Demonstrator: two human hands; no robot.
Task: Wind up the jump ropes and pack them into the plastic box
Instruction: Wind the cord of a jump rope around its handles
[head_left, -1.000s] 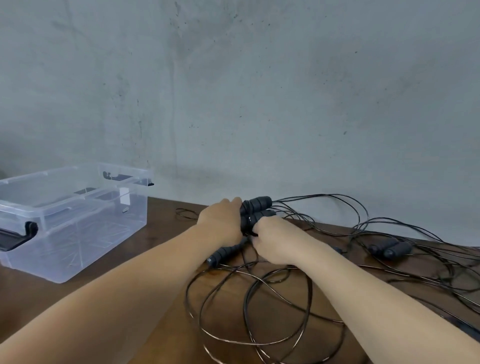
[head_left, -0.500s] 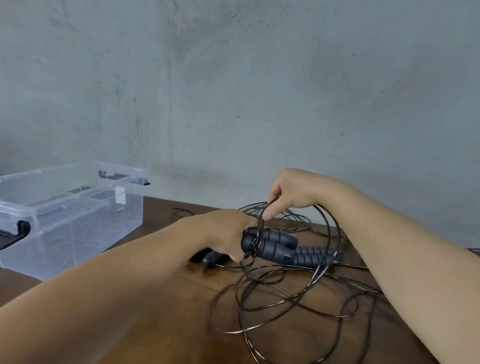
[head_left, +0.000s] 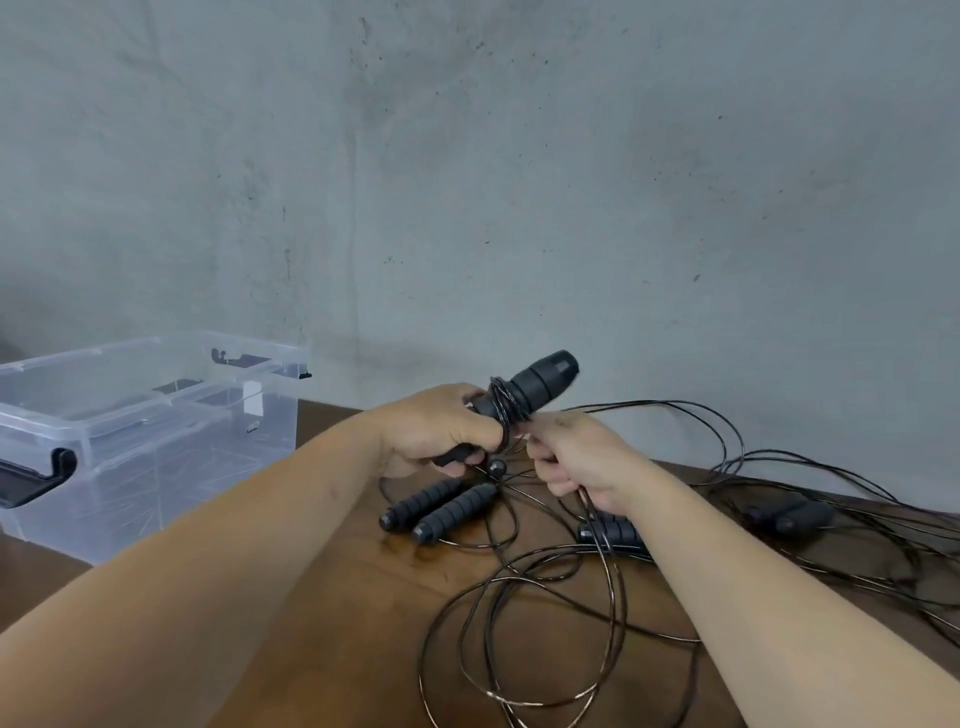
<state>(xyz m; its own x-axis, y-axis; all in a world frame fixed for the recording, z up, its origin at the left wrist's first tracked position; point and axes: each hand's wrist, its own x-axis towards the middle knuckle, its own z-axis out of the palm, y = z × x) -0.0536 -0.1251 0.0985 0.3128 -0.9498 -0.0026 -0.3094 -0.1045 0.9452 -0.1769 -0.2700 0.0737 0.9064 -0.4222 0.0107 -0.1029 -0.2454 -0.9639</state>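
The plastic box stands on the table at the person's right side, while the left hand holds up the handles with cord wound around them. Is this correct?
Not quite. In the head view the plastic box stands at the person's left side, not the right. The rest holds: the left hand holds up the handles with cord wound around them.

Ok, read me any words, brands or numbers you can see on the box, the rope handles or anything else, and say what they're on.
No readable text anywhere.
Plastic box: a small white tag inside, too small to tell if printed.
Handles held in the left hand: no markings seen.
Wall: only stains.
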